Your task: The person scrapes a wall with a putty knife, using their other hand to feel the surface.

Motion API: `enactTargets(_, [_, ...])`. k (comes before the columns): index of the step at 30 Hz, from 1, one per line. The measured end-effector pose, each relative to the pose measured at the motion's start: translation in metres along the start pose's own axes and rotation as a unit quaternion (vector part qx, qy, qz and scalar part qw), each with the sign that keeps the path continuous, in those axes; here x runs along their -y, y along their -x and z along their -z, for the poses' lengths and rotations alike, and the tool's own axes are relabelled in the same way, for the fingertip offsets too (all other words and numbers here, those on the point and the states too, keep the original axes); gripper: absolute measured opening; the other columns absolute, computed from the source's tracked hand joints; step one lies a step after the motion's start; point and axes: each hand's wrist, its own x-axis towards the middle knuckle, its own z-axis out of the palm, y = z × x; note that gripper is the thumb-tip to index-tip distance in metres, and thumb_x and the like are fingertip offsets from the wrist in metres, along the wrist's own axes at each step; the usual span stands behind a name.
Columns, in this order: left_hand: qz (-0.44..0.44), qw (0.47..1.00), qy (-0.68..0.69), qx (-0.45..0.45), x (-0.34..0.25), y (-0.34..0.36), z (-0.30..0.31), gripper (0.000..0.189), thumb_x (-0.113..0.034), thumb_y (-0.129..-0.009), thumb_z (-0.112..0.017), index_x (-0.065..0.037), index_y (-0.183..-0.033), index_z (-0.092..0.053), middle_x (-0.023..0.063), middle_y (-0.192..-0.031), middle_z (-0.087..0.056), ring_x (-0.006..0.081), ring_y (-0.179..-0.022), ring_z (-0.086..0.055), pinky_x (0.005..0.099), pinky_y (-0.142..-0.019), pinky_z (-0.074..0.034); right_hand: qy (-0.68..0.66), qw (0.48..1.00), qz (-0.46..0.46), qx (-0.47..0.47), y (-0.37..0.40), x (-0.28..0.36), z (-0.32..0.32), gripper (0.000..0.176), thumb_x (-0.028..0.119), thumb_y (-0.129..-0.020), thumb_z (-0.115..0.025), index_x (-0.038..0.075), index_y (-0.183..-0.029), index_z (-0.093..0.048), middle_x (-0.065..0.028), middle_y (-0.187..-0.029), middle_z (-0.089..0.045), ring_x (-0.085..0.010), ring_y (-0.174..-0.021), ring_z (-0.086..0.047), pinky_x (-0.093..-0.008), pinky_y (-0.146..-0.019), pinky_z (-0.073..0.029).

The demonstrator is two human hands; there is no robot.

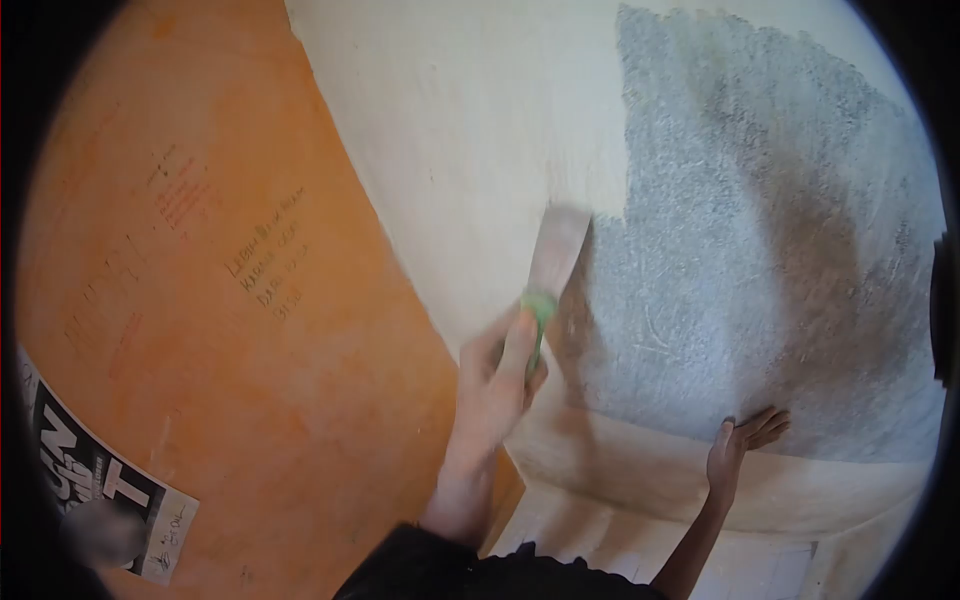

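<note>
My left hand (500, 385) grips the green handle of a scraper (560, 250). The scraper's broad metal blade points upward and lies against the wall, its tip close to the lower left corner of a rough grey patch (700, 250). Smooth off-white coating (460, 140) covers the wall left of and above this patch. Lower right, my right hand (750, 440) rests on the patch's lower edge with its fingers stretched out, holding nothing.
An orange wall (330, 370) with handwriting fills the left side and meets the white surface along a slanting edge. A black and white poster (110, 485) hangs at the lower left. Below the grey patch runs a pale band (800, 490). Shadows fall across the patch.
</note>
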Motion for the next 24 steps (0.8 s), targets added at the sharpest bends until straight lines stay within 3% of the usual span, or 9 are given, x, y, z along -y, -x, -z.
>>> enactTargets(8, [0.018,0.999,-0.024,-0.012,0.004,0.01,0.003,0.036,-0.028,-0.103,-0.048,0.003,-0.112,-0.062,-0.0066,-0.056,-0.039,0.0024,-0.043,-0.032,0.0203,-0.039,-0.02,0.0,0.999,0.033,-0.015,0.002,0.002,-0.002,0.086,0.053,-0.099,-0.033,-0.001,-0.151,0.009,-0.0251,-0.158,0.015,-0.0432,-0.144,0.019,-0.0561,-0.114,0.012])
enactTargets(11, [0.014,1.0,-0.022,-0.005,-0.007,0.003,-0.003,0.037,-0.029,-0.103,-0.047,0.004,-0.111,-0.062,-0.0067,-0.056,-0.039,0.0023,-0.043,-0.032,0.0208,-0.039,-0.019,-0.027,1.0,0.003,-0.008,0.0,0.007,-0.002,0.084,0.05,-0.1,-0.034,-0.001,-0.151,0.009,-0.0252,-0.158,0.015,-0.0437,-0.144,0.019,-0.0563,-0.114,0.012])
enactTargets(13, [0.015,0.999,-0.039,-0.011,-0.011,0.003,0.004,0.037,-0.029,-0.103,-0.047,0.004,-0.111,-0.062,-0.0068,-0.056,-0.039,0.0022,-0.043,-0.031,0.021,-0.039,-0.019,0.001,0.999,0.04,-0.028,-0.001,0.004,-0.005,0.083,0.049,-0.1,-0.033,-0.001,-0.151,0.009,-0.0257,-0.157,0.015,-0.044,-0.144,0.019,-0.0563,-0.114,0.013])
enactTargets(16, [0.022,1.0,0.002,0.018,0.007,0.003,0.01,0.037,-0.029,-0.103,-0.047,0.004,-0.113,-0.062,-0.0071,-0.056,-0.038,0.0022,-0.043,-0.03,0.021,-0.039,-0.019,-0.004,0.999,0.028,-0.019,0.0,0.006,-0.002,0.084,0.05,-0.1,-0.034,-0.001,-0.151,0.009,-0.0261,-0.157,0.015,-0.044,-0.144,0.019,-0.0565,-0.114,0.013])
enactTargets(18, [0.005,1.0,0.013,-0.012,0.014,0.005,0.001,0.037,-0.028,-0.103,-0.047,0.005,-0.113,-0.063,-0.0072,-0.057,-0.037,0.0022,-0.044,-0.03,0.0209,-0.04,-0.02,-0.002,0.999,0.038,-0.024,-0.002,0.006,-0.003,0.084,0.049,-0.1,-0.034,-0.001,-0.151,0.01,-0.0266,-0.157,0.016,-0.0442,-0.144,0.019,-0.0566,-0.114,0.013])
enactTargets(22, [-0.001,0.999,0.014,0.031,-0.001,-0.001,0.008,0.037,-0.028,-0.102,-0.049,0.005,-0.114,-0.063,-0.0069,-0.059,-0.039,0.002,-0.046,-0.032,0.0205,-0.041,-0.021,-0.002,0.999,0.04,-0.002,0.0,0.001,-0.002,0.084,0.046,-0.1,-0.037,-0.001,-0.151,0.011,-0.0276,-0.156,0.017,-0.045,-0.144,0.019,-0.0569,-0.113,0.013])
enactTargets(24, [0.004,1.0,0.007,0.004,0.014,0.007,0.007,0.036,-0.029,-0.102,-0.05,0.003,-0.113,-0.064,-0.0063,-0.06,-0.04,0.0021,-0.046,-0.033,0.02,-0.041,-0.021,-0.007,1.0,0.023,0.008,0.002,0.007,0.001,0.085,0.046,-0.1,-0.038,-0.001,-0.15,0.011,-0.0276,-0.156,0.017,-0.0448,-0.144,0.02,-0.0565,-0.114,0.013])
